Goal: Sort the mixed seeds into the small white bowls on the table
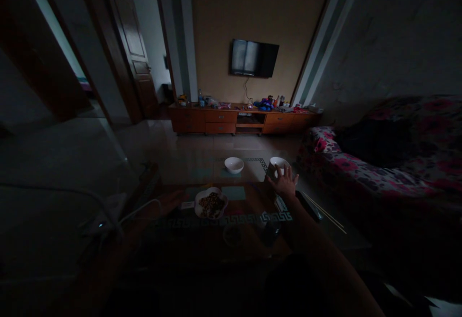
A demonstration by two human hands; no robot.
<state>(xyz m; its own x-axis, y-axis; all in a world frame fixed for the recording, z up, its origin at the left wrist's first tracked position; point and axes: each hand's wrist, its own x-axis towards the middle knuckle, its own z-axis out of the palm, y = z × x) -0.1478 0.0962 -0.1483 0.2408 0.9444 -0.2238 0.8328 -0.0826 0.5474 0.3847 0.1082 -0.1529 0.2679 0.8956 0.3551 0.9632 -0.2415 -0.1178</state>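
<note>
My right hand point(286, 182) reaches forward over the glass coffee table point(202, 165), fingers spread, just in front of a white bowl point(278, 164) at the table's far right; contact with the bowl is not clear. My left hand point(170, 201) lies low at the table's left side, next to a white plate of dark and tan snacks point(211, 203); its fingers are hard to make out in the dim light. A second white bowl point(234, 165) stands empty at the far middle of the table.
A pair of chopsticks point(325, 213) lies at the table's right edge beside a dark remote-like object point(308, 206). A floral sofa point(361, 167) runs along the right. A wooden cabinet point(241, 119) and wall TV point(254, 58) stand ahead. White cables point(108, 211) trail at left.
</note>
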